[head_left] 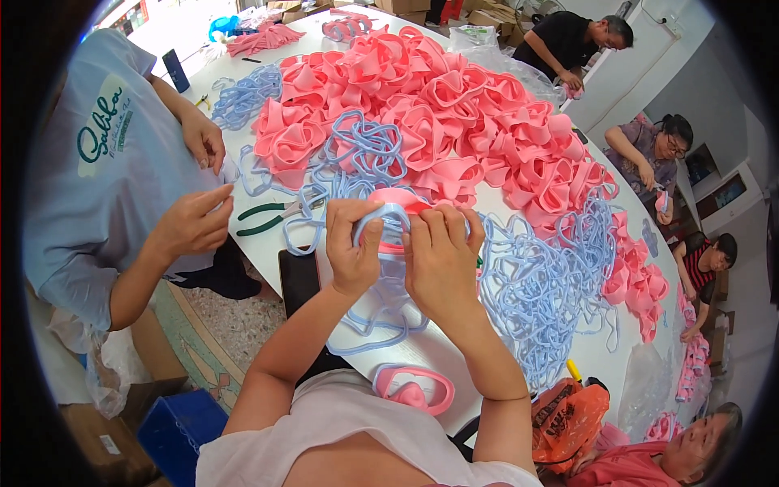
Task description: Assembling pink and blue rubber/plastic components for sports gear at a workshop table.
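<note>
In front of my chest, over the white table, both my hands are closed on one piece. It is a pink soft ring-shaped frame (pixel 395 196) with a light-blue rubbery strip (pixel 388 213) along its near rim. My left hand (pixel 352 247) pinches the strip and frame on the left side, thumb toward me. My right hand (pixel 441 258) grips the right side with its fingers curled over, partly hiding the piece. Close to my body lies another pink frame (pixel 418 391) with a light-blue edge. Beyond my hands is a tangle of blue strip loops (pixel 365 150).
A large heap of pink frames (pixel 422 89) covers the far table; many blue loops (pixel 540 284) lie at right. Green-handled pliers (pixel 272 215) and a dark phone (pixel 299 280) are left of my hands. A co-worker in light blue (pixel 146 178) stands left; an orange bag (pixel 572 422) sits lower right.
</note>
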Demonstrator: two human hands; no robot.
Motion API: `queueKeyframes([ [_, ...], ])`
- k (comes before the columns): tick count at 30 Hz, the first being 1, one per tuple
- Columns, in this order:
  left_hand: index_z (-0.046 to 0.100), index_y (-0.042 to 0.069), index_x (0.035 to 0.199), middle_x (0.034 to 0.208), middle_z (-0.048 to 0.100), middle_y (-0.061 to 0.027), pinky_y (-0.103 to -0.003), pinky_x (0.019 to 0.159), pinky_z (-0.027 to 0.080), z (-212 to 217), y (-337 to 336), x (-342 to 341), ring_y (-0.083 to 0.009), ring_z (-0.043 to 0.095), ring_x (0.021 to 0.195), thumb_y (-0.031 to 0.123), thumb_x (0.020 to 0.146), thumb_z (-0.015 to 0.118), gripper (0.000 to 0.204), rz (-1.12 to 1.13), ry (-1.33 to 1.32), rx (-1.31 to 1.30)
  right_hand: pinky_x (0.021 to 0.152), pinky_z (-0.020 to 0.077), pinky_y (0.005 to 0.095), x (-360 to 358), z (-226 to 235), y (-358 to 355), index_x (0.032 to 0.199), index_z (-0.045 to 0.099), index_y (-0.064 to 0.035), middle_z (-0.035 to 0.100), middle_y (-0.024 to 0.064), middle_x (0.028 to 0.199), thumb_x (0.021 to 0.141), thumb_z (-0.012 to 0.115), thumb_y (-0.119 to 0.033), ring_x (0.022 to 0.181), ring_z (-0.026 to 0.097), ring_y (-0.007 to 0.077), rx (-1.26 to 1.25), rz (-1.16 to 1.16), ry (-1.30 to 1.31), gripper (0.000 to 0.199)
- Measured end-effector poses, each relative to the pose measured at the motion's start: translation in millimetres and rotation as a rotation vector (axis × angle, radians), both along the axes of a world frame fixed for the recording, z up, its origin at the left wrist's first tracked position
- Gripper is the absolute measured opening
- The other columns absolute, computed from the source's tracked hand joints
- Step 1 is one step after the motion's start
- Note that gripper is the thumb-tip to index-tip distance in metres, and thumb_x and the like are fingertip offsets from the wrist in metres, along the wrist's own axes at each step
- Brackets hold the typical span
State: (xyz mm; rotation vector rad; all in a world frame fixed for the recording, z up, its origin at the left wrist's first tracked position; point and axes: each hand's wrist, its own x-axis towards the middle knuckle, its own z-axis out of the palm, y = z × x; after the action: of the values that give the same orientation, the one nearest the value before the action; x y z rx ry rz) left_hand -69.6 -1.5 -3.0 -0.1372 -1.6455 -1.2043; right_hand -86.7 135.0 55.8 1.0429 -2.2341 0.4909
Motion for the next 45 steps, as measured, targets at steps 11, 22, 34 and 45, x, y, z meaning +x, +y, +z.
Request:
queueKeyframes([
  [11, 0.065, 0.008, 0.105, 0.098, 0.052, -0.0097, -0.038, 0.076, 0.042, 41, -25, 7, -0.0257, 0.050, 0.086, 0.011, 0.074, 0.073, 0.033, -0.070, -0.206, -0.680, 0.102, 0.0256, 0.0510, -16, -1, 18, 0.099, 0.060, -0.0044, 0.057, 0.0077, 0.099, 0.077, 0.068, -0.007, 0.106, 0.050, 0.0259, 0.054, 0.110, -0.098, 0.024],
  [22, 0.062, 0.003, 0.097, 0.090, 0.050, -0.0112, -0.038, 0.073, 0.042, 33, -30, 10, -0.0292, 0.049, 0.083, 0.007, 0.072, 0.073, 0.028, -0.296, -0.101, -0.557, 0.096, 0.0290, 0.0479, -29, 10, 23, 0.099, 0.061, -0.0061, 0.060, 0.0045, 0.092, 0.076, 0.069, -0.008, 0.097, 0.054, 0.0246, 0.062, 0.394, -0.173, 0.024],
  [34, 0.063, 0.004, 0.095, 0.090, 0.051, -0.0107, -0.038, 0.074, 0.043, 37, -52, 7, -0.0292, 0.050, 0.083, 0.005, 0.072, 0.073, 0.025, -0.368, -0.151, -0.678, 0.087, 0.0364, 0.0398, -59, 38, 51, 0.110, 0.067, -0.0201, 0.056, 0.0033, 0.103, 0.074, 0.077, -0.021, 0.098, 0.050, 0.0240, 0.140, 0.376, -0.183, 0.038],
  [45, 0.064, 0.010, 0.097, 0.102, 0.055, -0.0059, -0.041, 0.084, 0.039, 54, -43, -2, -0.0242, 0.051, 0.095, 0.017, 0.072, 0.075, 0.028, -0.179, -0.149, -0.944, 0.080, 0.0370, 0.0379, -60, 18, 40, 0.092, 0.061, -0.0052, 0.053, 0.0077, 0.095, 0.081, 0.065, -0.015, 0.094, 0.050, 0.0236, 0.439, 0.349, 0.021, 0.015],
])
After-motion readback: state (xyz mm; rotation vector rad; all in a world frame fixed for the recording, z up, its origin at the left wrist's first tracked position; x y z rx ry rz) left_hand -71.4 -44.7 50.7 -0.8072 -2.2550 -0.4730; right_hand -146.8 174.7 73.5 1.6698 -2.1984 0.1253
